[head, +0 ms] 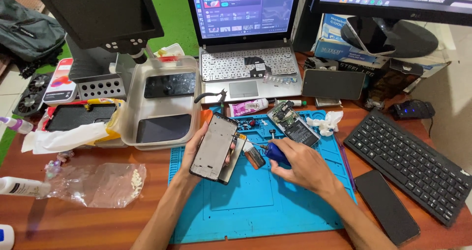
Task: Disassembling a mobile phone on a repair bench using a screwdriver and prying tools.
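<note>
Person is working on an opened phone over a blue mat.
Left hand (196, 149) is tilting the phone frame (215, 147) toward the blue-handled screwdriver (273, 151), fingers of right hand (300, 164) wrapping its handle.

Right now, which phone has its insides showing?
The opened phone lying at the blue mat's top edge, circuit parts bare. The black phone on the table's right is closed; the phone frame in the left hand looks empty.

Wooden table (98, 215): blue mat (255, 201), laptop (246, 58), black keyboard (413, 161), phone (386, 205).
</note>
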